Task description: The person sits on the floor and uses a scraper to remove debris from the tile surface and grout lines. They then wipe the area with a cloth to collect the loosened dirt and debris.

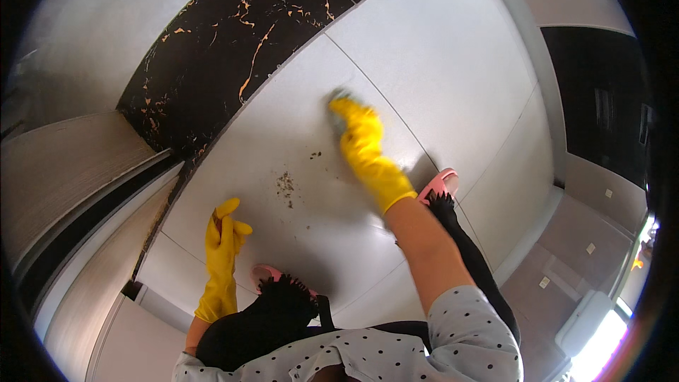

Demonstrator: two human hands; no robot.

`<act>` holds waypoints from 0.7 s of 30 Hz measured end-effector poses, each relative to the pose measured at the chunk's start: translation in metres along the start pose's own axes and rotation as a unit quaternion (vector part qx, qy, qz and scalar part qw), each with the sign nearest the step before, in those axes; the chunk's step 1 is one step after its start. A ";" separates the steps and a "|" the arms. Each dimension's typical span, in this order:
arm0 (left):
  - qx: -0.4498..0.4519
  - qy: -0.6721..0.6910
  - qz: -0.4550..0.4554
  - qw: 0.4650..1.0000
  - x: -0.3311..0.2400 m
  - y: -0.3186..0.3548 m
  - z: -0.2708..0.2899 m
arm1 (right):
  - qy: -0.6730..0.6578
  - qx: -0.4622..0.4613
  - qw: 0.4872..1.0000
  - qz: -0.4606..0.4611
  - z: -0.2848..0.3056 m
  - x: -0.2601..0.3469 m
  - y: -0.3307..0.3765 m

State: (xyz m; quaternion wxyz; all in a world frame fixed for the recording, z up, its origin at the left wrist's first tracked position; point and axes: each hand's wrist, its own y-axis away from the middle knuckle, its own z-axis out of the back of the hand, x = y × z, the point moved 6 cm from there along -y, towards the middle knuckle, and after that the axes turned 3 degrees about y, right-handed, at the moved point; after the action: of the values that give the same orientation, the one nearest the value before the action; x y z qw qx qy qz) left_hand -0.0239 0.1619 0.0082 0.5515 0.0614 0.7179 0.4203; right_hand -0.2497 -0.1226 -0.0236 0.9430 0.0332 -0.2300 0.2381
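Observation:
My right hand [357,124], in a yellow rubber glove, reaches out over the white tiled floor [438,35]. It presses a greyish-green wad [338,122] against a tile. Motion blur and the fingers partly cover this wad, so I cannot tell whether it is a cloth or a scouring pad. My left hand [226,230], in a matching yellow rubber glove, hangs at the left near my knee, its thumb and fingers apart. Between the hands lies a patch of dark crumbly dirt [285,187], with a few smaller specks [315,155] above it.
A black stone strip with gold veins [233,42] borders the tiles at upper left. Wooden panelling [78,177] stands at the left. My feet, in pink slippers [440,184], are on the tiles. A dark panel [598,99] is at the far right.

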 end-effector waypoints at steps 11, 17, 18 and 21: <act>-0.045 0.018 -0.045 0.998 -0.013 0.015 0.017 | -0.162 -0.043 0.985 -0.041 0.046 -0.007 0.040; -0.058 0.041 -0.062 0.996 -0.009 0.018 0.028 | -0.106 -0.067 0.992 -0.001 0.009 0.023 0.058; -0.053 0.049 -0.066 0.995 -0.010 0.018 0.027 | -0.098 -0.023 0.995 0.025 -0.002 0.049 0.067; -0.059 0.052 -0.069 0.995 -0.024 0.018 0.031 | -0.215 0.023 0.976 0.010 -0.003 0.069 0.054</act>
State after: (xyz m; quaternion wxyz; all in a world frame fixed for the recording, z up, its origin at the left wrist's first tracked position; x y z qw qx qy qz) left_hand 0.0045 0.1771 0.0369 0.5440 -0.0428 0.7220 0.4253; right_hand -0.2198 -0.0442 0.0025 0.8682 0.1032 -0.4217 0.2401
